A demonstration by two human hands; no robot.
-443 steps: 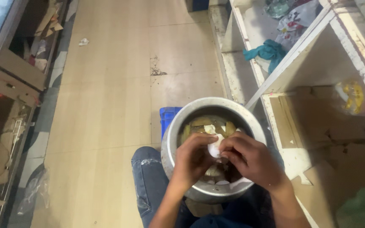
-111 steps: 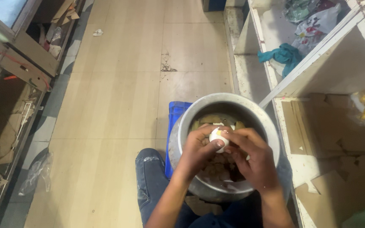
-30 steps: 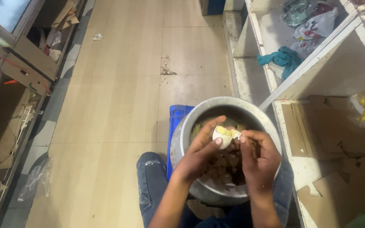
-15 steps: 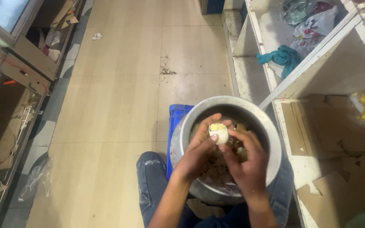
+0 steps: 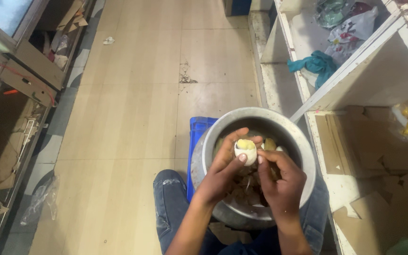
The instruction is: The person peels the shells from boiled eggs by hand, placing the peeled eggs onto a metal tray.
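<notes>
A large round metal pot [image 5: 303, 153] rests on my lap, with brown peel scraps and several pale pieces at its bottom. Over the pot, my left hand [image 5: 223, 172] grips a small pale roundish piece of food [image 5: 245, 150], white at the sides and yellowish on top. My right hand [image 5: 282, 179] is beside it, its fingertips at the right side of that piece.
A blue plastic crate [image 5: 197, 137] sits under the pot on the tan floor [image 5: 128, 108]. White shelves [image 5: 355, 71] at right hold a teal cloth [image 5: 316, 63], bags and cardboard. A cabinet with clutter [image 5: 29, 71] lines the left; a plastic bag [image 5: 38, 203] lies below it.
My hands stayed over the pot, turning the pale piece; its yellowish top now faces up. My right hand shifted slightly lower and to the right of it.
</notes>
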